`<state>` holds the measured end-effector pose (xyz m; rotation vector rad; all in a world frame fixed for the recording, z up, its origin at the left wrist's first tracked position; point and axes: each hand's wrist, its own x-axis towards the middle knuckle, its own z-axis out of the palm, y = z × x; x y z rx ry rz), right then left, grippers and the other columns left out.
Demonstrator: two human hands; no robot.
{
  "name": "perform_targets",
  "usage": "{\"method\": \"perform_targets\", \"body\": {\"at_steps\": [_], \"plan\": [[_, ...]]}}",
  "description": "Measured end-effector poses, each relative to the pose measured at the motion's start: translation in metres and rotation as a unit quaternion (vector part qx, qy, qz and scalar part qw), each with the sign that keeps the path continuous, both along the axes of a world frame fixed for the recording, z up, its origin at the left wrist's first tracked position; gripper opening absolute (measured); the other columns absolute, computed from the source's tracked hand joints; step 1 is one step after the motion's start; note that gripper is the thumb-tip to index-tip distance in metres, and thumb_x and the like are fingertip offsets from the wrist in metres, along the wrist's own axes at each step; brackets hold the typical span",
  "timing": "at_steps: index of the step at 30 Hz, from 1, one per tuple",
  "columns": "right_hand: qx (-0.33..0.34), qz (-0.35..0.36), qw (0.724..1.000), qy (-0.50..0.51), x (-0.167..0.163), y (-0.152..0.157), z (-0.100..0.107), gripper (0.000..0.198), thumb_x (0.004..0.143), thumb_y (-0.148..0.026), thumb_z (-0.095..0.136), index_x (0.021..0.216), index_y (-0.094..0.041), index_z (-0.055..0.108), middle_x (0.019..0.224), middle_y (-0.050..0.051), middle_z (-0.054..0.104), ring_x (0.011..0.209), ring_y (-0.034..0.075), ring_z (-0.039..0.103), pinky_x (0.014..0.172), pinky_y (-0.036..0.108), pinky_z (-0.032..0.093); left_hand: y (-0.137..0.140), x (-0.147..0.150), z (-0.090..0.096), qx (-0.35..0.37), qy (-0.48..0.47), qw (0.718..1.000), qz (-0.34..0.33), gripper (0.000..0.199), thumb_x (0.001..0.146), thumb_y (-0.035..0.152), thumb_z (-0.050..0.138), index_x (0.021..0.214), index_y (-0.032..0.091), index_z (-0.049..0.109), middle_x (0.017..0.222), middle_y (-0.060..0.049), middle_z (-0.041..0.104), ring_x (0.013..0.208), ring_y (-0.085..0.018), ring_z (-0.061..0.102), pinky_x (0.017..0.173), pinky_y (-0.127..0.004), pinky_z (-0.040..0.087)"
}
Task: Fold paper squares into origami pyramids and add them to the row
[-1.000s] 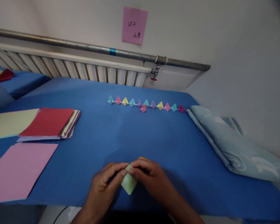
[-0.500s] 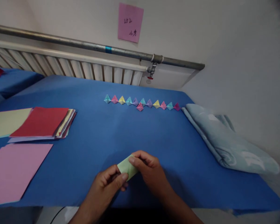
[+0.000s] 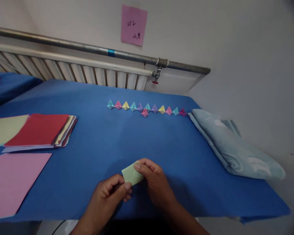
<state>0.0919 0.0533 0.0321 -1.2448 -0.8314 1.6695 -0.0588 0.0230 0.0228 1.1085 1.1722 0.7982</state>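
While your left hand [image 3: 109, 195] and right hand [image 3: 156, 179] both pinch the folded green paper [image 3: 131, 175] over the near part of the blue surface [image 3: 98, 143], a row of small folded shapes [image 3: 154, 108] lies beyond the grip, with the radiator [image 3: 100, 77] farther back. Left of your grip lie pink sheets [image 3: 17, 182] and a red-topped stack [image 3: 38, 129]; right, a folded blanket [image 3: 235, 148].

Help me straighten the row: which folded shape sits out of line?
The pink shape just in front of the middle blue one of the row. The others run side by side; this one alone sits forward, nearer the camera.
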Motion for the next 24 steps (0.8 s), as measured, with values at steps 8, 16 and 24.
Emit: {"method": "perform_targets", "body": {"at_steps": [8,16,24], "plan": [[-0.067,-0.012,0.993,0.096,-0.002,-0.002,-0.008,0.023,0.065,-0.037,0.070,0.066,-0.019,0.056,0.059,-0.004,0.050,0.057,0.012,0.044,0.056,0.024,0.034,-0.004,-0.008,-0.003,0.083,0.073,0.993,-0.033,0.034,0.087,0.044,0.051,0.065,0.020,0.054,0.061,0.002,0.060,0.060,-0.012,0.052,0.060,-0.023,0.039],[-0.004,0.056,0.998,0.008,0.010,0.003,-0.001,0.018,0.072,-0.034,0.066,0.068,-0.017,0.061,0.060,-0.004,0.052,0.059,0.011,0.042,0.060,0.024,0.032,0.004,-0.010,-0.002,0.091,0.114,0.988,-0.047,0.032,0.087,0.044,0.051,0.065,0.020,0.054,0.062,0.002,0.055,0.061,-0.012,0.050,0.060,-0.022,0.038],[-0.003,0.051,0.998,-0.031,0.012,0.002,0.003,0.019,0.071,-0.036,0.064,0.065,-0.019,0.058,0.058,-0.004,0.050,0.057,0.011,0.041,0.058,0.025,0.032,0.010,-0.013,0.003,0.050,0.069,0.993,-0.083,0.032,0.085,0.048,0.052,0.071,0.020,0.054,0.065,0.002,0.055,0.063,-0.012,0.050,0.061,-0.023,0.038]]}}
